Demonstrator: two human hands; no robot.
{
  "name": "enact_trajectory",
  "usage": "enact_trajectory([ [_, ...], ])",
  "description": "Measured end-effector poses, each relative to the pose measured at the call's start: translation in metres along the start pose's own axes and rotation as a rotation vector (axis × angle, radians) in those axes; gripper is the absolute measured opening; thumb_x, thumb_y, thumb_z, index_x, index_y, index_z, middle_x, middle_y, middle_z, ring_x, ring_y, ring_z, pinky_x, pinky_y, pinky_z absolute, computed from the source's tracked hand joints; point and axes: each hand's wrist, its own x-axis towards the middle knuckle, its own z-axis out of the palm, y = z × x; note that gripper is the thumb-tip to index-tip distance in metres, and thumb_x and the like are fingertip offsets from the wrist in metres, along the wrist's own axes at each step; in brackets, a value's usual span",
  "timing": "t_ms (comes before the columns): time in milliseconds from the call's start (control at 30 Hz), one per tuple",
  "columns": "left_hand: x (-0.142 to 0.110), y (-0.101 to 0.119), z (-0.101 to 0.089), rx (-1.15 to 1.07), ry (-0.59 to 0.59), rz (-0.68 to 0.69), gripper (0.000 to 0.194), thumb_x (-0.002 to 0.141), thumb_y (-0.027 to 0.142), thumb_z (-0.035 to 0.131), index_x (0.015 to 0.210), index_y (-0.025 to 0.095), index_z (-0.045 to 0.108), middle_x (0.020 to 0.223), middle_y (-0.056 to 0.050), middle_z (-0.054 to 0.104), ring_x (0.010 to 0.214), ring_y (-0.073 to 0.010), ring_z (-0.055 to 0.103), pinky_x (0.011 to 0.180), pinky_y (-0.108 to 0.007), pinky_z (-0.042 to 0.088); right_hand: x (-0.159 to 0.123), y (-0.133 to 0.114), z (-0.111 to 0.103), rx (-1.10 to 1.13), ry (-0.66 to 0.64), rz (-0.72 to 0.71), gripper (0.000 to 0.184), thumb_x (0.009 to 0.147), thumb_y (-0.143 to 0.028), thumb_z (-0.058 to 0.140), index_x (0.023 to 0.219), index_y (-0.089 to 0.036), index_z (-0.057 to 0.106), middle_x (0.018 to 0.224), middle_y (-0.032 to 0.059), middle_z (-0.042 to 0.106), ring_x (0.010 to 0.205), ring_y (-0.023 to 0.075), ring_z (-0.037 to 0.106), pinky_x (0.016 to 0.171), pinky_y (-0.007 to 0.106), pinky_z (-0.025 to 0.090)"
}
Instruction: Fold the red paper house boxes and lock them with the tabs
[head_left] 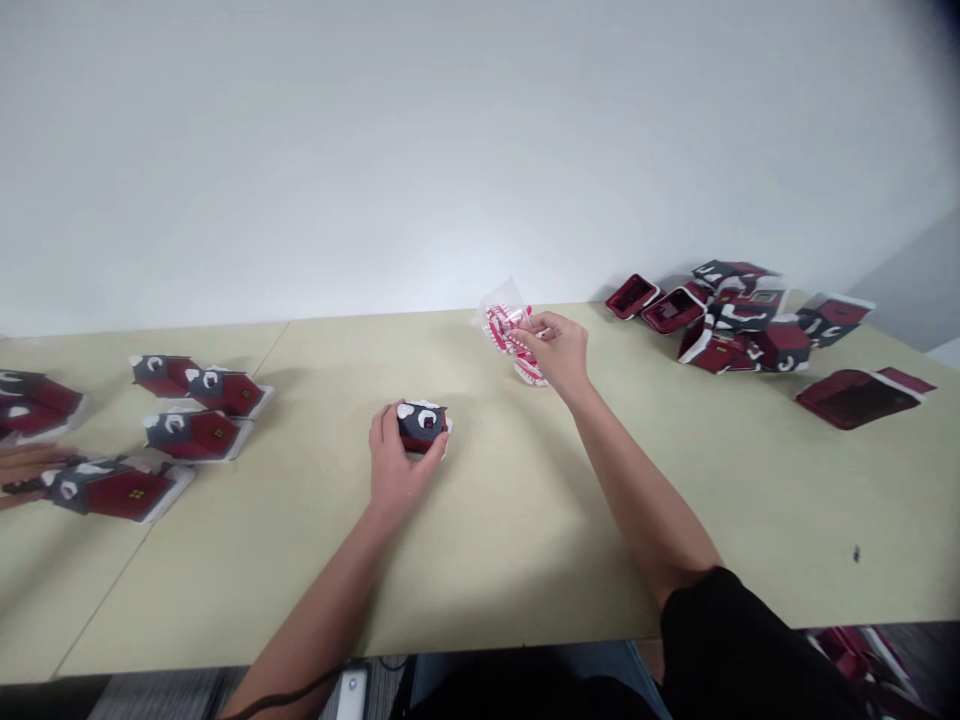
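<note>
From here I see the left hand (395, 468), its fingers curved around a small house (421, 428) at the middle of the tabletop (487, 560). Nearer the far edge, the right hand (561, 350) bends its fingers at a clear bag (507, 294) of red-white pieces (498, 330); what they pinch, I cannot tell.

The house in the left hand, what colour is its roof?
The roof is dark grey with white patches, as the head view shows.

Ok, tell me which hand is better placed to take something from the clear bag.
Likely the right hand: it's at the clear bag, while the left hand holds the small house.
</note>
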Motion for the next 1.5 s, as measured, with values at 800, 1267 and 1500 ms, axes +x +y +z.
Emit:
enact_trajectory([
  [800, 0.000, -0.006, 0.003, 0.017, 0.029, 0.044, 0.059, 0.078, 0.041, 0.071, 0.127, 0.020, 0.047, 0.128, -0.014, 0.051, 0.123, -0.0309, 0.049, 0.107, -0.052, 0.041, -0.010, -0.016, 0.007, -0.124, -0.037, -0.113, 0.010, 0.075, -0.029, 0.071, 0.073, -0.019, 0.069, 0.077, 0.0020, 0.073, 0.074, 0.0191, 0.066, 0.076, 0.033, 0.050],
  [1267, -0.001, -0.005, 0.003, 0.001, 0.033, 0.050, 0.057, 0.078, 0.040, 0.071, 0.126, 0.021, 0.048, 0.128, -0.014, 0.051, 0.123, -0.0310, 0.050, 0.108, -0.052, 0.040, -0.012, -0.010, 0.013, -0.224, -0.081, -0.223, 0.010, 0.084, -0.028, 0.065, 0.078, -0.020, 0.069, 0.083, 0.0038, 0.073, 0.078, 0.0208, 0.065, 0.073, 0.032, 0.049],
  [1500, -0.001, -0.007, 0.004, 0.022, 0.036, 0.065, 0.058, 0.079, 0.041, 0.070, 0.127, 0.019, 0.047, 0.129, -0.016, 0.051, 0.125, -0.0312, 0.049, 0.108, -0.051, 0.040, -0.031, 0.007, 0.042, -0.649, -0.449, -0.465, 0.024, 0.097, -0.020, 0.049, 0.095, -0.019, 0.073, 0.100, 0.0081, 0.073, 0.097, 0.0221, 0.062, 0.090, 0.037, 0.046],
])
